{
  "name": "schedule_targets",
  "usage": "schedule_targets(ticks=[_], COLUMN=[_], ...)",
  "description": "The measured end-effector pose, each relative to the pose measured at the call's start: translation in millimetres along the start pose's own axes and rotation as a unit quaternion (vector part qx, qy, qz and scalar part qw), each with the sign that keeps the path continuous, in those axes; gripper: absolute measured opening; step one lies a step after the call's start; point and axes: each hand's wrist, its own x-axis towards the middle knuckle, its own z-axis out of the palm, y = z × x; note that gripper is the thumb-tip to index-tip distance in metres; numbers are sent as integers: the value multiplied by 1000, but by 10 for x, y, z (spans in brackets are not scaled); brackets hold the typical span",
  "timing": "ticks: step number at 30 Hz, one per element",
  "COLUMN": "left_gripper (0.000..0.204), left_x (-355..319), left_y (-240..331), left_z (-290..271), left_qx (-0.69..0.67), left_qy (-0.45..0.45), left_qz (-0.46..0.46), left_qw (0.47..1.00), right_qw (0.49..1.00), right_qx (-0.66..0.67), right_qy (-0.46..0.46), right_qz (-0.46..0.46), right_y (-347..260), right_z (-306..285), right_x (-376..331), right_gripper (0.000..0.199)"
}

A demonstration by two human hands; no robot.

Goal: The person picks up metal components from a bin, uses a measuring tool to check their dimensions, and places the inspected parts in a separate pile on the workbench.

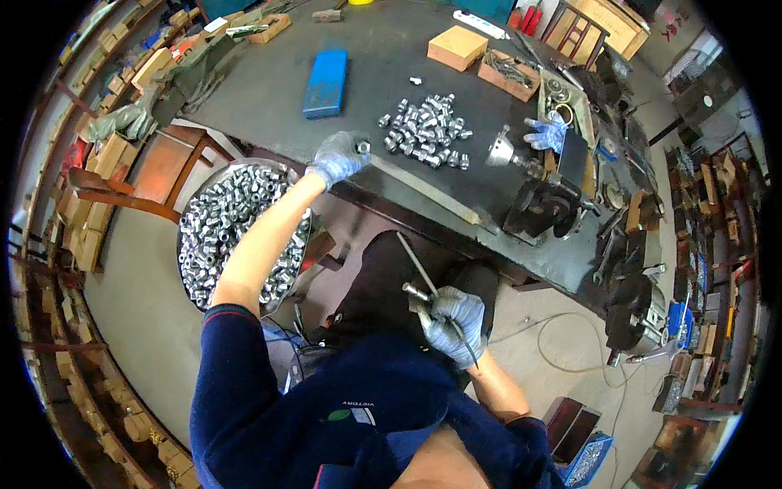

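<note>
Over the table's front edge, my gloved left hand [338,157] is closed on a small shiny metal fitting [363,147], its open end facing up. Above my lap my gloved right hand [456,320] is wrapped round a long thin metal rod [417,261] that sticks out at both sides of the fist. A short metal cylinder [414,290] also juts out by its thumb; how the cylinder is held is partly hidden. Many similar fittings lie in a loose pile [428,130] on the dark table [269,90]. More fill a large round tub [184,273] under my left forearm.
A long grey bar [423,191] lies along the table's front edge. A vise-like machine [544,204] with a chuck [501,149] stands to its right. A blue case [325,84], a yellowish block [457,48] and a wooden chair [159,175] are around. A cable loops on the floor.
</note>
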Motion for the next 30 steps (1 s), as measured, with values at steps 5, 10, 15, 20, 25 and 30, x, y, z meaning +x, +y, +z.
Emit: schedule_targets(ticks=[5, 10, 15, 20, 25, 30], left_gripper=[29, 38, 45, 42, 36, 37], left_x=[671, 793, 680, 286, -537, -878], left_y=[-64, -80, -2, -472, -998, -1407], left_z=[118, 297, 177, -345, -1070, -1165], left_qx=[161, 80, 52, -51, 102, 180], left_qy=[-55, -83, -95, -99, -134, -147], left_qz=[-17, 4, 67, 85, -28, -50], left_qw=[985, 993, 992, 990, 985, 971], right_qw=[1000, 999, 998, 998, 997, 997], right_qx=[-6, -14, 30, 29, 39, 57], right_qy=[-2, 21, 6, 20, -15, -24], right_qz=[8, 22, 50, 57, 65, 43], right_y=[26, 45, 80, 106, 87, 53], right_z=[-66, -92, -45, -6, 41, 122], right_x=[-33, -111, -115, -151, -128, -46], right_gripper=[25, 22, 22, 29, 29, 28])
